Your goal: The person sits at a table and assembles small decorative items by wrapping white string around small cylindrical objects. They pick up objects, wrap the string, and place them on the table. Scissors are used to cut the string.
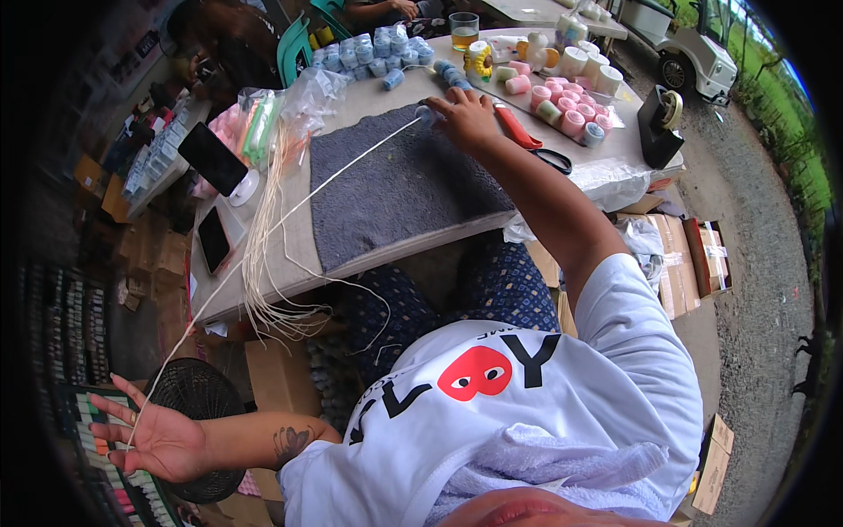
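Observation:
My left hand [167,442] is at the lower left, palm up with fingers spread. A thin white cord [228,277] crosses its fingers and seems caught near the lowest ones. From there the cord runs nearly straight up over the table to my right hand [467,120], at the far edge of a dark grey cloth [395,193]. My right fingers bend down onto a small pale-blue, see-through piece [426,115] where the cord ends; the exact grip is partly hidden. A bundle of loose white cords [268,255] hangs over the table's near edge.
Blue wrapped rolls [360,54] stand at the back, pink rolls [575,105] at the back right. Red-handled scissors [527,136] and a black tape dispenser [659,132] lie right of my right hand. Phones [213,239], a tablet [212,158] and plastic bags [312,97] are at left.

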